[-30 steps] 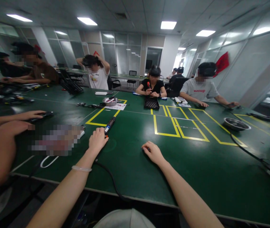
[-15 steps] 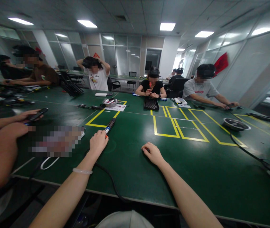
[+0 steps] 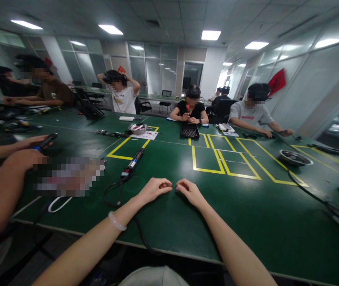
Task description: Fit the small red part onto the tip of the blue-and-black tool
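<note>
My left hand [image 3: 154,189] and my right hand [image 3: 190,191] rest close together on the green table [image 3: 169,222], fingers curled, fingertips almost touching. Whatever is pinched between them is too small to make out. A black pen-shaped electric tool [image 3: 132,162] with a blue and red band lies on the table just left of and beyond my left hand, free of either hand. Its black cable [image 3: 112,192] loops back towards the table's near edge. A clear bangle sits on my left wrist.
Yellow tape rectangles [image 3: 217,159] mark the table's middle. Beyond lie a black tray [image 3: 190,130], a small bowl [image 3: 138,127] and a metal bowl [image 3: 295,157] at right with a cable. A neighbour's arms at left hold a dark device [image 3: 45,141]. Several people sit opposite.
My left hand let go of the pen-shaped tool and moved right to meet my right hand. The tool now lies on the table. My right hand stayed in place.
</note>
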The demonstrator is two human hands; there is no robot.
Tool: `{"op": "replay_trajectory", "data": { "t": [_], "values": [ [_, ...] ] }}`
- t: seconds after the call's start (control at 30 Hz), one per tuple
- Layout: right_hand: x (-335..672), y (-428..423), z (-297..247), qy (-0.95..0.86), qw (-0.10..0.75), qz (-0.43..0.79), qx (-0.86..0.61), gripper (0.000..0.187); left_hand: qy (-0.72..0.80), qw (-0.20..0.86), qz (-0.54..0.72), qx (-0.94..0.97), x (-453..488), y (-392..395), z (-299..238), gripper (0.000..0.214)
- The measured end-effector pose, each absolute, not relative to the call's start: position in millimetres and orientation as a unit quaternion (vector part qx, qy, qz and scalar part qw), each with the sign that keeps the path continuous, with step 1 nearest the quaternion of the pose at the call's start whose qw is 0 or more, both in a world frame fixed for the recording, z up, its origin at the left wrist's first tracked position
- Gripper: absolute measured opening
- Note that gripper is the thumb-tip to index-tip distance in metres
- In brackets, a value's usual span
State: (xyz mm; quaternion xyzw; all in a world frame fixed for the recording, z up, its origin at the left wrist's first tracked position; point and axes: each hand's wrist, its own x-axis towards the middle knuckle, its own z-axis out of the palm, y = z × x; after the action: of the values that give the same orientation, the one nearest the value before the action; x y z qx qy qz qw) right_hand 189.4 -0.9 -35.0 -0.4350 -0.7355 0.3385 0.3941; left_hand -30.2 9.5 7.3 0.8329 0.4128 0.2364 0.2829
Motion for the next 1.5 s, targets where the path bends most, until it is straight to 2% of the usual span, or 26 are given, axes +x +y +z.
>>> {"op": "replay_trajectory", "data": {
  "t": [0.17, 0.43, 0.6, 0.7, 0.77, 0.87, 0.93, 1.07, 1.5],
  "values": [
    [188, -3, -32, -0.727, 0.377, 0.407, -0.405, 0.023, 0.373, 0.317, 0.246, 0.836, -17, 2, 4, 0.027],
    [187, -6, -27, -0.695, 0.378, 0.495, -0.358, 0.029, 0.355, 0.219, 0.219, 0.882, -18, 3, -2, 0.022],
    [185, -6, -29, -0.686, 0.395, 0.505, -0.343, 0.025, 0.336, 0.211, 0.214, 0.893, -17, 2, -3, 0.019],
    [186, -2, -32, -0.676, 0.413, 0.496, -0.355, 0.023, 0.348, 0.172, 0.213, 0.897, -28, 9, 4, 0.029],
    [188, 1, -35, -0.662, 0.428, 0.492, -0.369, 0.023, 0.400, 0.092, 0.215, 0.886, -46, 19, 9, 0.040],
    [190, 5, -39, -0.652, 0.449, 0.477, -0.381, 0.022, 0.552, -0.045, 0.189, 0.811, -88, 38, 14, 0.059],
    [190, 6, -41, -0.651, 0.452, 0.473, -0.386, 0.021, 0.662, -0.080, 0.127, 0.734, -119, 47, 13, 0.069],
    [189, 6, -43, -0.652, 0.448, 0.471, -0.390, 0.022, 0.727, 0.000, 0.027, 0.686, -159, 55, 7, 0.065],
    [190, 9, -48, -0.667, 0.437, 0.456, -0.394, 0.023, 0.708, 0.019, 0.042, 0.705, -145, 55, 12, 0.058]
  ]
}}
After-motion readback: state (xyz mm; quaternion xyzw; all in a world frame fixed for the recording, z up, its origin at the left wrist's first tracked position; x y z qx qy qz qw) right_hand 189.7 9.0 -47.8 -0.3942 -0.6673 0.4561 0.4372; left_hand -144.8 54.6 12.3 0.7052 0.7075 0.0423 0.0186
